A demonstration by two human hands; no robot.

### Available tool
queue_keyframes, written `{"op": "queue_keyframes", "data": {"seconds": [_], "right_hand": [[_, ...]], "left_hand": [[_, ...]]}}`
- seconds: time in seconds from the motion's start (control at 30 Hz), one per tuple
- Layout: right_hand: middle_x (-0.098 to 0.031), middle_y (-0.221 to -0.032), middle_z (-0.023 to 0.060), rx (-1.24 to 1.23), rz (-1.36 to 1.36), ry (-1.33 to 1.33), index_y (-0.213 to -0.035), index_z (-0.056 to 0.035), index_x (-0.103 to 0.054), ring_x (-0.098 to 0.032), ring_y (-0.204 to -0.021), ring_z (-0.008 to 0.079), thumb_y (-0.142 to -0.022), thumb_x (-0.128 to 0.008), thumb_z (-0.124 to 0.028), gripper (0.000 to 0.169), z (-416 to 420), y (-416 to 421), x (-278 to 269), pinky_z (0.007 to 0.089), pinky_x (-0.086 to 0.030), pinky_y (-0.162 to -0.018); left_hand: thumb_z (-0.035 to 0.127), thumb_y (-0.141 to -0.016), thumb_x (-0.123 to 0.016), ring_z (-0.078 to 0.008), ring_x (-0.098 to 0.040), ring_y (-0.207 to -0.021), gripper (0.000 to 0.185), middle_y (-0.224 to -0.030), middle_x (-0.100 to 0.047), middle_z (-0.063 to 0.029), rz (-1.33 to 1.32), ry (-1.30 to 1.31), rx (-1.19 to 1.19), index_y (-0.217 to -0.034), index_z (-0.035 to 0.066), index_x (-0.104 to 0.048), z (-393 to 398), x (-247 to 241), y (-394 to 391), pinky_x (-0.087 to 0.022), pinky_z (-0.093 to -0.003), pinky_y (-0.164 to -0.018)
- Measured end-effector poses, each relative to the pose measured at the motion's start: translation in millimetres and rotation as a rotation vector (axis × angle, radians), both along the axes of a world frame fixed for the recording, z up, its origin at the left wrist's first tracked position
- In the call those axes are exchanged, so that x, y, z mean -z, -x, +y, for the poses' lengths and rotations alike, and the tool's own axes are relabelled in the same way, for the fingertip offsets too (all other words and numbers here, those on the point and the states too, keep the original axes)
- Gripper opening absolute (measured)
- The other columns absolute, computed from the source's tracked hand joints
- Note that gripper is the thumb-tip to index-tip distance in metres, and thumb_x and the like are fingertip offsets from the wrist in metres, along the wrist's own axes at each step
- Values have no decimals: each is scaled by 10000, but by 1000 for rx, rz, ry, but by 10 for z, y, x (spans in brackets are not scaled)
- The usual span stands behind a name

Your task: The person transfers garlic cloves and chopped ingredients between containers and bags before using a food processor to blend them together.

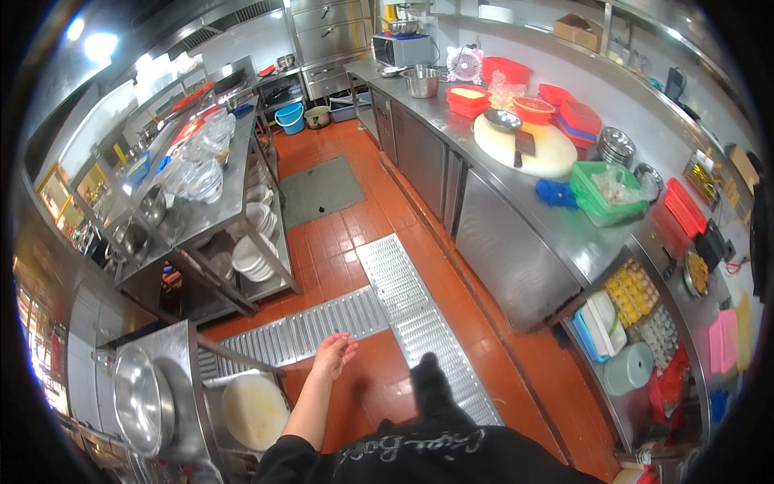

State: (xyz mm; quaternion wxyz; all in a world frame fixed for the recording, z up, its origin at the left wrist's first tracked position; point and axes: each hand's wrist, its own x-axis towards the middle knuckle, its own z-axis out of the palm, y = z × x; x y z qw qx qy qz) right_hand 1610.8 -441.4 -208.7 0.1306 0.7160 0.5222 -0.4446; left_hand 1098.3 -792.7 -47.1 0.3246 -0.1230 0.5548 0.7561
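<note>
My left hand [336, 355] hangs over the red tiled floor, its fingers loosely curled and apart, with nothing seen in it. Beneath and beyond it runs a metal drain grating [302, 323]. A large steel bowl [142, 400] stands on the metal table to its left, and a round, stained board [256, 411] lies on the shelf below. My right hand is out of view. To the right, the steel counter bears a round white cutting board [544, 151] with a cleaver [524, 145] and a small metal bowl [503, 120] on it.
A second grating [405, 296] crosses the floor ahead. Stacked white bowls [251, 257] fill the left rack's shelf. Egg trays [632, 290] sit under the right counter. A green basket [608, 193] stands near the counter's corner. A blue bucket [290, 117] is on the floor at the back.
</note>
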Motion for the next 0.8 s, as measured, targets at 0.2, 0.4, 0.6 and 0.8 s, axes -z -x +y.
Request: {"op": "queue_keyframes", "data": {"seconds": [0.2,0.4,0.6,0.8], "right_hand": [[-387,-434,22,62,495,-70,-775,-50,-531,-366,-269,150,-825,-438,-157,150,977,3087,-132,291,-241,-237],[-475,-1080,97,631,1058,136,-1189,-106,-372,-519,-925,291,-814,-503,-150,400,2259,6043,-463,410,-475,-716],[-523,-819,109,841,1061,-61,-852,-72,-512,-535,-813,251,-808,-479,-152,97,2997,7039,23,386,-481,-610],[-528,-951,69,1125,1075,-78,-934,-98,-496,-483,-974,266,-838,-408,-210,172,3190,7150,145,463,-406,-790]], "left_hand": [[96,-841,-529,-200,-601,-657,92,-790,-591,-94,-72,110,-271,-921,54,-510,-33,419,1179,-527,-287,-531],[113,-812,-534,-174,-548,-477,108,-614,-542,-77,-282,393,-472,-875,27,-523,-547,1191,1751,-452,-263,-353],[154,-803,-552,-168,-533,-531,104,-589,-489,-43,-429,453,-718,-809,60,-509,-824,2014,2765,-472,-260,-445],[152,-808,-551,-159,-532,-533,105,-598,-491,-39,-303,236,-600,-778,70,-494,-212,1876,5608,-465,-250,-449]]}}
